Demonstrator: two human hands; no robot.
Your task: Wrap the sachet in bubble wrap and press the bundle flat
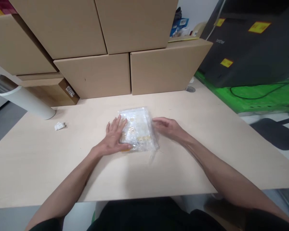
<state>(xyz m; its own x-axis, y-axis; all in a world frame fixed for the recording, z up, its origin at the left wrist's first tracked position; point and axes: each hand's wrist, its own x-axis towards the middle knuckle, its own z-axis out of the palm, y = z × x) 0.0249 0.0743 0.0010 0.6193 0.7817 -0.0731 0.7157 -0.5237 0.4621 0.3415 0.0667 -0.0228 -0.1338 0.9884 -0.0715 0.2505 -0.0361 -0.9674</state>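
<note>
A flat packet [137, 126] in clear, shiny bubble wrap lies on the table in front of me. Through the wrap show pale contents with some yellow patches. My left hand [113, 137] rests on the packet's left side, fingers spread and thumb along the near edge. At the packet's right edge is my right hand [168, 127], its fingers curled together against the loose plastic. Whether they pinch the wrap is hidden. A loose strip of clear plastic trails from the near right corner.
Cardboard boxes [93, 77] are stacked along the back of the table [62, 170]. A white bottle [32, 102] stands at the left, near a small crumpled white piece [60, 125]. Beyond the right edge are a dark machine [245, 48] with yellow labels and a green surface [260, 99].
</note>
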